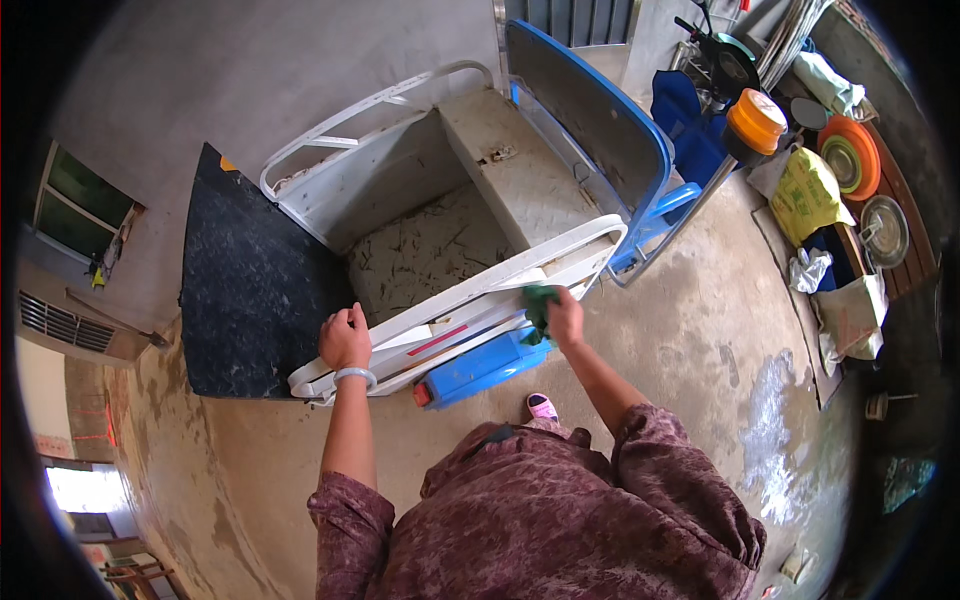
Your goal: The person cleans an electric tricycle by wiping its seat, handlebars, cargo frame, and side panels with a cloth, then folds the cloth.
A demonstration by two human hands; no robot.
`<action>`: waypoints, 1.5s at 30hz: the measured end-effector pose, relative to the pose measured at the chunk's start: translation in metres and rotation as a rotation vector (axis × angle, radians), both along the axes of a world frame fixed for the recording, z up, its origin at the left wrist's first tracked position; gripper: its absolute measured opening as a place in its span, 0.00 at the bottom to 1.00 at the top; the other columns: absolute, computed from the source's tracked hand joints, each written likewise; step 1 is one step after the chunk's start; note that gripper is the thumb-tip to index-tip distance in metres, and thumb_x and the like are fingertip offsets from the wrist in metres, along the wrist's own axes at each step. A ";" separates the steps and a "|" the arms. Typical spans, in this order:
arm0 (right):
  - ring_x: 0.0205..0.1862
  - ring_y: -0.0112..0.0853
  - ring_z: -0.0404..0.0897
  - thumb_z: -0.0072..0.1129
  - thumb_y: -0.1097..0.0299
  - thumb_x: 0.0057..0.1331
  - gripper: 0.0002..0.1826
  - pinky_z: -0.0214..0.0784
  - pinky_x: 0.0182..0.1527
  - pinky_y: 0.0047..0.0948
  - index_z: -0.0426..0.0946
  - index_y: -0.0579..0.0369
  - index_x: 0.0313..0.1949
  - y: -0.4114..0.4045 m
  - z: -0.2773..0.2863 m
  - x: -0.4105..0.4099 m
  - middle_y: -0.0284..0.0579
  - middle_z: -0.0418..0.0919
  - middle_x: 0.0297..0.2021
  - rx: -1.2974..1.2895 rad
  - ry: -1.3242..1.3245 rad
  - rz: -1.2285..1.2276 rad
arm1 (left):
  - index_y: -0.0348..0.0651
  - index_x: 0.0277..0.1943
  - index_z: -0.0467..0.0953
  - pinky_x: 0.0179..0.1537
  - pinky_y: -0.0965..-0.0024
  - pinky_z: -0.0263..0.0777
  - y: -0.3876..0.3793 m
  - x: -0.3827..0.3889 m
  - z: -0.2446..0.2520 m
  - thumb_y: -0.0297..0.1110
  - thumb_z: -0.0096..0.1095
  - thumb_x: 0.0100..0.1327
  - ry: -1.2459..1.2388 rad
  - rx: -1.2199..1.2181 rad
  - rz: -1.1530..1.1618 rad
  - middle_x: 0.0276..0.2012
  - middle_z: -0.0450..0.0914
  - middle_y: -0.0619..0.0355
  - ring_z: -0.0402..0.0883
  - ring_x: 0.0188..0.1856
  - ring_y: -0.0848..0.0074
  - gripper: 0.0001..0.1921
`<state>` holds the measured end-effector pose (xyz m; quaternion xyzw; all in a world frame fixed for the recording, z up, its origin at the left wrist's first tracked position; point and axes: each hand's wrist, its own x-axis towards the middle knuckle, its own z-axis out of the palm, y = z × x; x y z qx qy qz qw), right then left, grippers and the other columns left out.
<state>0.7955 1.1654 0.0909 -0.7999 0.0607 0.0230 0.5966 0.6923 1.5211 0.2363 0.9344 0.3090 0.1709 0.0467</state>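
Observation:
A white metal cargo bed (517, 169) with tubular side rails stands in front of me, dry bits scattered on its floor. My left hand (346, 339) is curled at the near rail's left end; whether it grips the rail is not clear. In my right hand (564, 316) is a crumpled green cloth (538, 307), held against the outer face of the near side, below the top rail (495, 270). Just under the cloth sits the blue fender (480, 367) with a red light at its left end.
A black tailboard (255, 285) slopes out at the left. Behind the bed rises a blue-edged seat back (592, 112). A handlebar pole with an orange-capped container (756, 124) juts right. Sacks (806, 191), basins and pot lids line the right wall. Wet floor (776, 442) shows at right.

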 end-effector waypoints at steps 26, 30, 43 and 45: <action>0.62 0.52 0.69 0.42 0.79 0.65 0.23 0.63 0.64 0.40 0.68 0.57 0.61 0.042 0.056 -0.015 0.56 0.67 0.63 -0.183 -0.360 0.472 | 0.47 0.30 0.80 0.33 0.53 0.72 0.003 -0.003 -0.005 0.49 0.54 0.63 0.048 -0.081 0.122 0.31 0.83 0.53 0.81 0.35 0.53 0.16; 0.64 0.52 0.66 0.41 0.79 0.63 0.26 0.62 0.65 0.39 0.65 0.60 0.62 0.023 0.053 0.006 0.55 0.65 0.64 -0.347 -0.152 0.475 | 0.47 0.29 0.80 0.33 0.53 0.72 -0.001 -0.002 0.000 0.49 0.54 0.63 0.073 -0.081 0.101 0.30 0.83 0.50 0.81 0.34 0.51 0.17; 0.61 0.56 0.67 0.51 0.80 0.54 0.31 0.64 0.61 0.44 0.63 0.61 0.61 0.037 0.049 -0.010 0.60 0.64 0.62 -0.269 -0.299 0.352 | 0.47 0.29 0.80 0.32 0.52 0.71 0.002 0.001 -0.004 0.48 0.54 0.63 0.038 -0.065 0.077 0.29 0.82 0.50 0.80 0.34 0.51 0.16; 0.61 0.58 0.66 0.57 0.79 0.54 0.32 0.62 0.63 0.45 0.62 0.65 0.61 0.029 0.030 0.000 0.61 0.66 0.61 -0.339 -0.281 0.280 | 0.47 0.29 0.79 0.32 0.51 0.71 -0.001 0.002 -0.004 0.48 0.54 0.63 0.046 -0.067 0.090 0.29 0.82 0.50 0.80 0.33 0.50 0.16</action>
